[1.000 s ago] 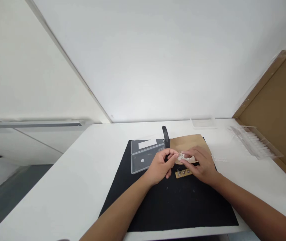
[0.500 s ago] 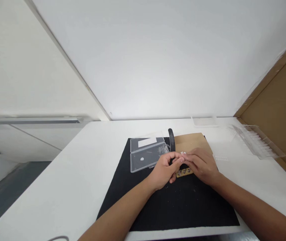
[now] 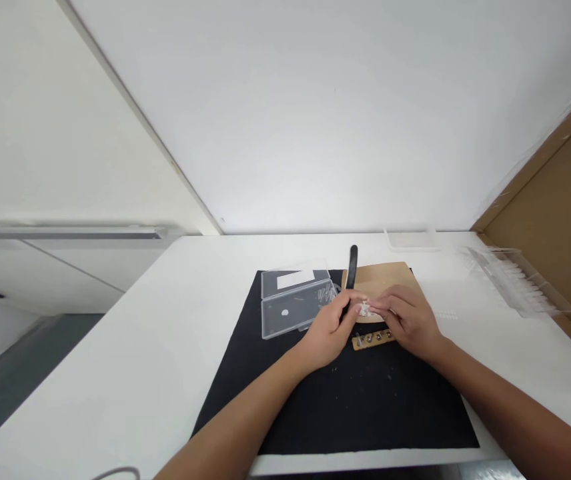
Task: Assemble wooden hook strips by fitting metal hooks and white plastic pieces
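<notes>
My left hand (image 3: 329, 332) is closed, with a black curved strip like a nail file (image 3: 352, 265) rising between its thumb and index finger. The fingertips of my right hand (image 3: 410, 320) are pinched together close to my left fingertips. Between the two hands is a small white piece (image 3: 365, 309), too small to make out fully. Just below them on the black mat (image 3: 365, 400) lies a tan strip (image 3: 374, 339) with several shiny round studs; a small clear piece stands at its left end. Brown paper (image 3: 383, 277) lies behind the hands.
An open clear plastic case (image 3: 285, 319) with small clear pieces lies left of the hands. A clear tray (image 3: 412, 240) stands at the back. Clear plastic boxes of pale pieces (image 3: 515, 280) lie at the right, near a brown board (image 3: 560, 193). Tiny white bits dot the mat.
The black strip has shifted right and tilted right along with my left hand. Both hands have lifted slightly away, uncovering more of the studded strip. More of the white piece shows.
</notes>
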`<state>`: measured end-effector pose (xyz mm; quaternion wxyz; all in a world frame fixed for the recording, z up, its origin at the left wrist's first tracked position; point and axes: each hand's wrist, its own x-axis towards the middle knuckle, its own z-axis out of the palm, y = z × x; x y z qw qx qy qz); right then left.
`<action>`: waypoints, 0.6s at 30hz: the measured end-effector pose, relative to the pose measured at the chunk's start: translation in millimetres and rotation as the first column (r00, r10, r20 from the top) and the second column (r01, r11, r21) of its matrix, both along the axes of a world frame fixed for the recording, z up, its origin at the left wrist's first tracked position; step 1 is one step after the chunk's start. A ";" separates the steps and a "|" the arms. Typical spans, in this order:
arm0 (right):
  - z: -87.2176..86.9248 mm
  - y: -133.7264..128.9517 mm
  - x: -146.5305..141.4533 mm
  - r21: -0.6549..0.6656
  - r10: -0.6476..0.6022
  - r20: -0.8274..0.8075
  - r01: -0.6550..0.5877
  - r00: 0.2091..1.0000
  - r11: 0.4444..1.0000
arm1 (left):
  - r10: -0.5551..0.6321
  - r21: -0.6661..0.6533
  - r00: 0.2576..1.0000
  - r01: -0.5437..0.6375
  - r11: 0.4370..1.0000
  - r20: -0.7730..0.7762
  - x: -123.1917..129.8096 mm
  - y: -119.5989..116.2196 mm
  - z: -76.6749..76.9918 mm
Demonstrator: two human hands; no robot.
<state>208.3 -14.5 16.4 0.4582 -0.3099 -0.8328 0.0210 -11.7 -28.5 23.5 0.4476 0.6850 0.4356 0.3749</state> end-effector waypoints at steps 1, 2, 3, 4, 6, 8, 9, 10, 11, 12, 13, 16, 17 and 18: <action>1.2 0.7 0.6 -0.016 -0.007 -0.011 0.007 1.000 1.000 | 0.003 0.071 0.999 0.000 0.997 -0.036 -1.0 0.4 -0.6; 2.5 1.2 1.1 -0.032 -0.016 -0.026 0.015 1.000 0.999 | 0.001 0.123 0.998 0.008 0.992 -0.069 -2.0 0.6 -1.6; 3.8 1.5 1.4 -0.048 -0.028 -0.039 0.027 0.999 0.999 | -0.003 0.151 0.995 0.018 0.988 -0.096 -2.9 0.7 -3.0; 4.9 1.7 1.6 -0.060 -0.046 -0.052 0.043 0.998 0.997 | 0.004 0.166 0.994 0.015 0.986 -0.113 -3.6 0.6 -4.7; 6.1 1.9 1.4 -0.078 -0.094 -0.071 0.089 0.993 0.993 | 0.026 0.152 0.992 -0.006 0.988 -0.127 -3.9 0.0 -8.5; 5.5 2.1 1.3 -0.092 -0.142 -0.081 0.135 0.986 0.987 | 0.028 0.098 0.991 -0.015 0.995 -0.133 -2.4 -1.0 -11.5; 4.8 2.3 1.3 -0.095 -0.161 -0.088 0.152 0.983 0.984 | 0.018 0.080 0.991 -0.008 0.997 -0.133 -1.1 -1.4 -12.2; 4.0 2.6 1.5 -0.092 -0.173 -0.096 0.164 0.980 0.982 | 0.004 0.074 0.991 0.006 0.997 -0.132 0.5 -1.7 -12.1; 3.1 2.9 1.8 -0.086 -0.178 -0.100 0.170 0.979 0.982 | -0.015 0.080 0.992 0.025 0.996 -0.128 2.2 -1.9 -11.2; 2.3 3.3 2.2 -0.075 -0.178 -0.102 0.171 0.979 0.982 | -0.032 0.102 0.992 0.044 0.994 -0.122 3.8 -2.1 -9.5; 1.7 3.8 2.6 -0.061 -0.180 -0.103 0.175 0.978 0.983 | -0.058 0.118 0.992 0.072 0.990 -0.116 5.2 -2.3 -7.3; 0.6 5.2 3.5 -0.026 -0.215 -0.085 0.213 0.973 0.977 | -0.123 0.107 0.986 0.135 0.985 -0.115 7.1 -3.0 0.2; 0.5 5.6 3.6 -0.018 -0.228 -0.076 0.227 0.971 0.974 | -0.135 0.098 0.984 0.146 0.984 -0.118 6.9 -3.4 2.2; 0.5 5.9 3.7 -0.007 -0.238 -0.071 0.238 0.969 0.971 | -0.144 0.088 0.982 0.155 0.984 -0.120 6.4 -3.9 3.8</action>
